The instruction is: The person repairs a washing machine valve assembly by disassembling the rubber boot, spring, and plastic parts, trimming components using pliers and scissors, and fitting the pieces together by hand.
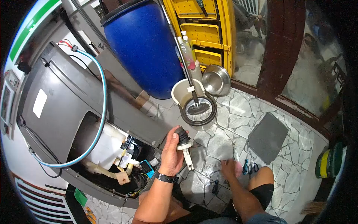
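My left hand is closed round a white plastic plunger with black ribbed rubber bellows. The bellows point up and the white stem hangs down, beside the open side of a grey appliance. Inside that opening are a white plastic housing, pale pipes, wiring and a small blue-framed part. My right hand is low over the tiled floor, its fingers mostly hidden. Close to it lie a pink item, a blue-handled screwdriver, dark-handled scissors and a dark-handled screwdriver.
A blue-and-white hose loops over the appliance. Behind stand a blue barrel, a bucket with a brush, a steel bowl and yellow folding steps. A grey panel lies on the floor.
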Motion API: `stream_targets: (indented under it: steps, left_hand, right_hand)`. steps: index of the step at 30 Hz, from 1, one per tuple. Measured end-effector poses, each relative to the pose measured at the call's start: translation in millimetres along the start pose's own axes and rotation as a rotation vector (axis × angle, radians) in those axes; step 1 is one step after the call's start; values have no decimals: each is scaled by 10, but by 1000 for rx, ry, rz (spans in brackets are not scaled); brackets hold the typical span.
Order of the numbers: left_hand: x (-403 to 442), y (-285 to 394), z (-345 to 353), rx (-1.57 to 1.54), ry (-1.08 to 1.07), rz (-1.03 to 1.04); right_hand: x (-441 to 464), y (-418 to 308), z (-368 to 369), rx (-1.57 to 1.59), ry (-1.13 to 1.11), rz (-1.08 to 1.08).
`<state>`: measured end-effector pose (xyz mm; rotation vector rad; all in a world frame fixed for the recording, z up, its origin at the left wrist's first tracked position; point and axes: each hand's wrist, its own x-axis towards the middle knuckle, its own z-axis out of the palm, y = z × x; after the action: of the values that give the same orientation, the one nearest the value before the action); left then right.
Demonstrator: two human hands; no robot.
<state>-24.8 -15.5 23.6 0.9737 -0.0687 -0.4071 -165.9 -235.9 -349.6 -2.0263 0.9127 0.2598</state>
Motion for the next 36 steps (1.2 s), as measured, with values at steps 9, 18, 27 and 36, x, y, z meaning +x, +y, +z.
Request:
stream_targets:
  steps: [9,18,27,36]
  left_hand:
    - [-84,-39,-15,809,-115,313]
    - [-82,33,52,1188,-100,304]
    - [-294,-285,312,637,3,-10]
    - [-259,-284,229,1053,-46,337]
  right_hand:
    - [-1344,-2956,-1665,344,-333,-907]
    - [-1488,-3040,-1882,-151,-7,-1220]
    - [-1231,-3015,-1994,-143,-63,-1281]
    - [-1395,-3095,-1996,-222,-111,-1193]
